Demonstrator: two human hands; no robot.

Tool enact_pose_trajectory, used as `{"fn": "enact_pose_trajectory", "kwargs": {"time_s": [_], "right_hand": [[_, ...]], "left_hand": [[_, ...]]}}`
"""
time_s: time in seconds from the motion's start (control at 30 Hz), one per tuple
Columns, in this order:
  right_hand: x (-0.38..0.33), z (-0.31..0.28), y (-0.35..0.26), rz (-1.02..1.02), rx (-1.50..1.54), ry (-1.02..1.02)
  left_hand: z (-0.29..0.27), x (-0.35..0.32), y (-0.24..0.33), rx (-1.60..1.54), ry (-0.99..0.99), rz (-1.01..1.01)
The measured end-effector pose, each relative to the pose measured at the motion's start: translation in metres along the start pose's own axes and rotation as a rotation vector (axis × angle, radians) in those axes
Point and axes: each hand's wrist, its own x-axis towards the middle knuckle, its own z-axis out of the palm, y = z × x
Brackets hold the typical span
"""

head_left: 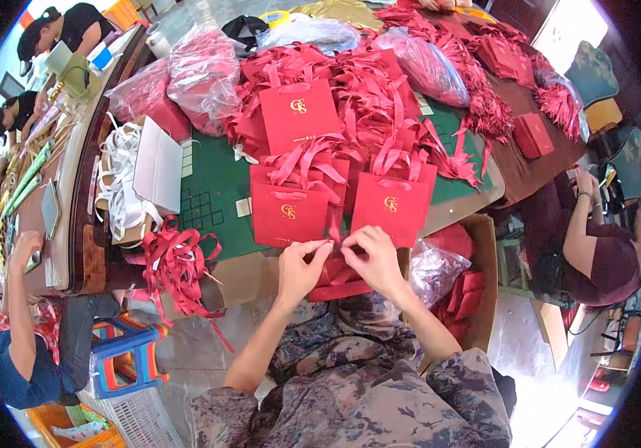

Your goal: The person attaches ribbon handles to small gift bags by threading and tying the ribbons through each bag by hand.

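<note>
My left hand (299, 267) and my right hand (373, 257) meet at the near edge of the table, fingertips pinched together on a red ribbon (338, 240) just above a red folded piece (339, 281) in my lap. Two small red gift bags with gold emblems stand right in front of them: one on the left (288, 213) and one on the right (391, 205). A third red bag (298, 113) stands farther back among a heap of red bags and ribbon handles (365, 89).
A green cutting mat (212, 187) covers the table. A bunch of red ribbons (177, 263) hangs at its left edge beside white ribbons (119, 179). Clear bags of red goods (202, 66) lie behind. A cardboard box (477, 299) stands right. Other people sit left and right.
</note>
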Motion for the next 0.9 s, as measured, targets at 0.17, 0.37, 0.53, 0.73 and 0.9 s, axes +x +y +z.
{"fn": "enact_pose_trajectory", "kwargs": {"time_s": [0.17,0.37,0.53,0.73,0.9], "right_hand": [[-0.007,0.001,-0.010,-0.139,-0.077,-0.022],[-0.006,0.000,-0.008,-0.176,-0.126,-0.062],[-0.003,0.002,-0.007,-0.176,-0.132,-0.152],[-0.006,0.005,-0.004,0.090,0.157,-0.156],[-0.004,0.007,-0.002,0.387,0.692,-0.092]], "left_hand": [[0.008,0.003,-0.013,-0.494,-0.186,-0.238],[0.012,0.002,-0.011,-0.555,-0.192,-0.207],[0.010,0.001,-0.003,-0.250,-0.091,-0.052],[0.012,-0.002,-0.001,-0.186,-0.025,-0.032],[0.009,-0.003,-0.002,-0.252,-0.060,-0.045]]}}
